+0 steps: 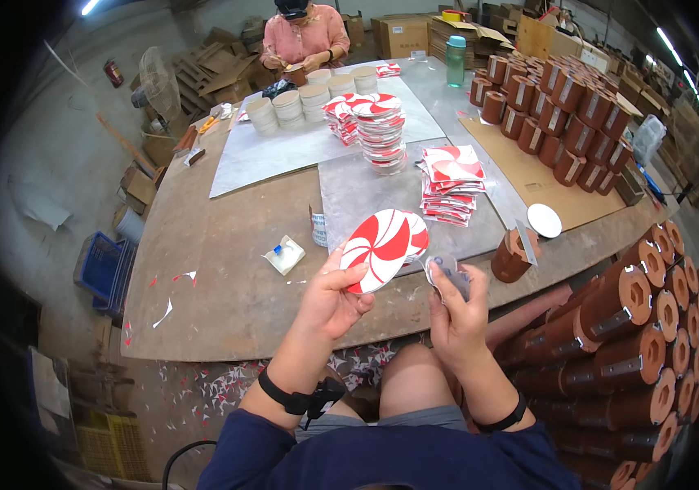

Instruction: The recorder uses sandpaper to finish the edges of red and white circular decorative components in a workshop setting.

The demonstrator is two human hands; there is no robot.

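Fingers [355,275] of your left hand [327,300] are pinching a red-and-white swirl disc [378,245] by its near edge, thumb on top, while your right hand [460,314] is gripping a small grey tool [450,278] of a kind that cannot be told.

On the left of the table [219,253], pale and red scraps [164,314] are lying, and more trimmings [202,396] are littering the floor on the near side, so plenty of cutting seems to be behind you. The disc is hanging over the table's near part; its outline is looking round already. Just behind it, a second swirl piece [420,235] is showing, perhaps held with it. Farther off, a tall stack of round discs [382,147] is standing, apparently finished. To its right and nearer, a pile of squarish sheets [451,184] is sitting with corners on, so work seems to be remaining.

Your left wrist is bending so that the palm is turning up and inward, tilting the disc's printed face toward you. Your right hand is rising steeply just to the right, thumb and fingers curling around the tool; whether it is touching the swirl pieces is unclear.
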